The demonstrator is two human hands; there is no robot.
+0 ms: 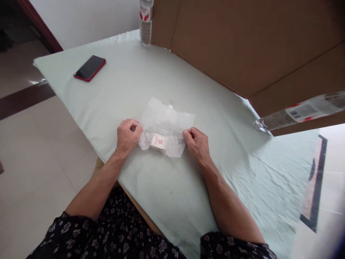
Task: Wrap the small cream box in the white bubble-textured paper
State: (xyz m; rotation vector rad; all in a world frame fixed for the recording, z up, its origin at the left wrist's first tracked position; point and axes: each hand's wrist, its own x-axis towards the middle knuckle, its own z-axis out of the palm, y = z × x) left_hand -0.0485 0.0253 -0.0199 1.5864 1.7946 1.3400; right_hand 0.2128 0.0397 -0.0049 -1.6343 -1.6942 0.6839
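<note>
A sheet of clear bubble wrap [168, 118] lies on the table in front of me. On its near part sits a small whitish box [159, 141] with a red mark on its top; bubble wrap bunches up along the box's left side. My left hand [128, 135] is closed, its thumb and fingers pinching the sheet's left edge. At the opposite edge, my right hand [197, 143] pinches the bubble wrap between thumb and bent fingers. The box lies between the two hands, and neither hand touches it.
A pale green cloth [121, 86] covers the table. A phone in a red case [90, 68] lies at the far left. Large brown cardboard [215, 43] stands behind, with an upright water bottle [146, 23] at its left and another bottle [302, 110] leaning at the right.
</note>
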